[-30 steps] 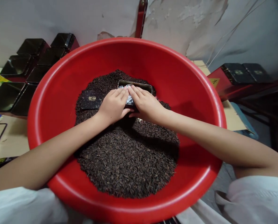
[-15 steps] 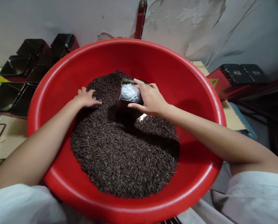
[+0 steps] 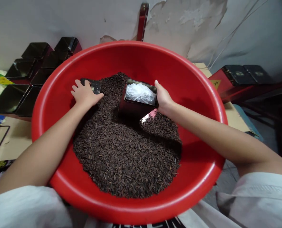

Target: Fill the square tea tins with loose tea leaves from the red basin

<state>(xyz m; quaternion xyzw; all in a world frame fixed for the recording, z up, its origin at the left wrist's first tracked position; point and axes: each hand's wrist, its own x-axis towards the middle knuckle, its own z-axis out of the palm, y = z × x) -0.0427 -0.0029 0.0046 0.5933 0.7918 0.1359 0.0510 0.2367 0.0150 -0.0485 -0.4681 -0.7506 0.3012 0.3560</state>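
Note:
A large red basin [image 3: 155, 196] holds a heap of dark tea leaves [image 3: 126, 158]. At the heap's far left, my left hand [image 3: 85, 96] is spread, its thumb and fingers beside a dark square lid [image 3: 95, 86] lying on the leaves. A dark red tin [image 3: 133, 107] stands in the leaves near the middle, its top uncovered and crumpled clear plastic [image 3: 141, 92] inside. My right hand [image 3: 164, 97] is wrapped against the tin's right side, one digit up at the rim; its other fingers are hidden. A shiny pinkish patch [image 3: 149, 116] shows beside the tin's base.
Several uncovered dark tins [image 3: 10, 98] stand in rows left of the basin. Lidded red tins [image 3: 238, 76] are at the right. Behind the basin, a narrow red piece [image 3: 143, 22] leans on the peeling wall [image 3: 190, 22]. Cardboard [image 3: 15, 139] lies at the left.
My left hand and the dark lid have moved back and left, and the fingers have spread. My right hand has slid from over the tin's top to its right side, uncovering more plastic.

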